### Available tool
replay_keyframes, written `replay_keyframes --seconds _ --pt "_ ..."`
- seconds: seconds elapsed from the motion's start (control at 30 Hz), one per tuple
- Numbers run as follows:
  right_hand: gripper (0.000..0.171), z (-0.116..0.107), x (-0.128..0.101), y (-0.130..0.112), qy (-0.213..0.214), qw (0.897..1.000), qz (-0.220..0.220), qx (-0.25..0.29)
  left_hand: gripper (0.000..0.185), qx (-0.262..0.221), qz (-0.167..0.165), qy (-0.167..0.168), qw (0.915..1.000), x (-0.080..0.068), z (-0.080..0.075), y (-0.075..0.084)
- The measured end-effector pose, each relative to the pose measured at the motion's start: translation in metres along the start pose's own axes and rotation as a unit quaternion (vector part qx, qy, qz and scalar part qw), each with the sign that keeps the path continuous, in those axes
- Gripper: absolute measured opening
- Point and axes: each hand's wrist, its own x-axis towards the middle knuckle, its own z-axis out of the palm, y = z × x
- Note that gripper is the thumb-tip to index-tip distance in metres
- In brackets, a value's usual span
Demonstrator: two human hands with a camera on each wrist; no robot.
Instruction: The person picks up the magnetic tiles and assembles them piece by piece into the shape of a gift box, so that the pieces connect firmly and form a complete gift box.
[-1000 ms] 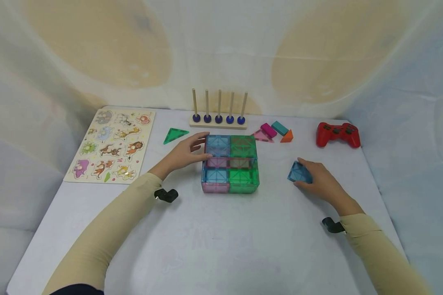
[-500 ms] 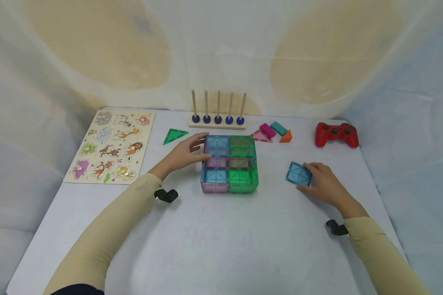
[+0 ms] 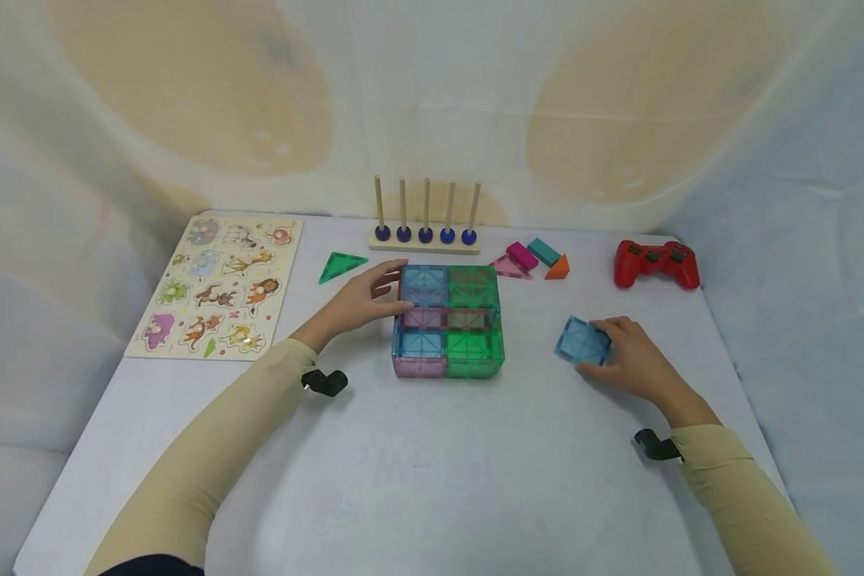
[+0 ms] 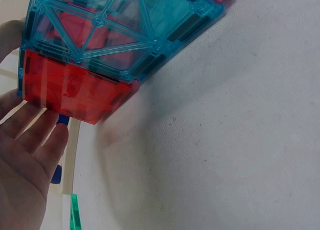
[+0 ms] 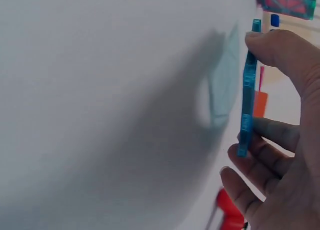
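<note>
A low box of clear magnetic tiles (image 3: 450,320), in blue, green and pink, stands mid-table. My left hand (image 3: 363,300) lies against its left side with straight fingers. In the left wrist view those fingers (image 4: 30,135) touch the red-pink wall tile under a blue top tile (image 4: 115,44). To the right of the box, my right hand (image 3: 622,352) pinches a blue square tile (image 3: 582,342) by its right edge and holds it off the table. The right wrist view shows this tile (image 5: 247,89) edge-on between thumb and fingers, with its shadow on the table below.
On the white table (image 3: 432,464), an animal puzzle board (image 3: 219,276) lies at the left and a wooden peg stand (image 3: 426,232) at the back. A green triangle tile (image 3: 341,264), a pink triangle tile (image 3: 511,266), small coloured blocks (image 3: 540,254) and a red game controller (image 3: 657,262) sit around.
My right hand has raised the blue square tile and turned its face up, shifting it slightly left. The left hand and the tile box have not moved.
</note>
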Motion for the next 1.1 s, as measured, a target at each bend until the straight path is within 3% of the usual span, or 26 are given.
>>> replay_keyframes --seconds 0.47,0.9,1.1 --pt "0.084 -0.031 0.007 -0.058 0.034 0.997 -0.075 0.004 0.082 -0.004 0.003 0.007 1.0 -0.001 0.001 -0.002" --pt "0.083 -0.026 0.018 -0.113 0.018 0.984 -0.178 -0.021 0.083 -0.017 0.004 0.006 0.9998 0.0 0.002 0.0" --pt "0.084 -0.02 0.022 -0.131 0.002 0.979 -0.203 -0.032 0.082 -0.008 0.004 0.006 0.9999 0.0 0.001 0.0"
